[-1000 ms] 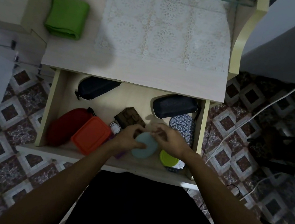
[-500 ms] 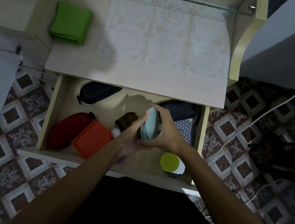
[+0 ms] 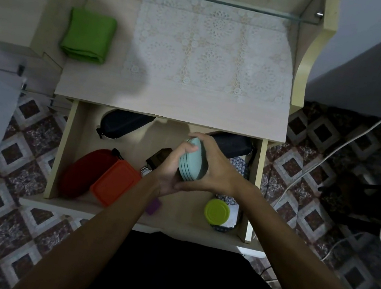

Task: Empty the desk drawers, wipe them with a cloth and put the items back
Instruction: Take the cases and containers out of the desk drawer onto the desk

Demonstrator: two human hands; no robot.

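Gripping a pale teal oval case (image 3: 193,161) between them, both hands meet at the centre of the frame above the open drawer (image 3: 61,148): the left hand (image 3: 170,171) cups its lower left edge, the right hand (image 3: 215,171) wraps over its right side. The case is tilted on edge. In the drawer lie a red pouch (image 3: 84,172) and an orange box (image 3: 115,183) at lower left, two dark cases (image 3: 122,123) along the back, and a green-lidded jar (image 3: 217,212) at lower right. A folded green cloth (image 3: 87,36) rests on the counter (image 3: 166,102) at upper left, beside a lace mat (image 3: 213,47).
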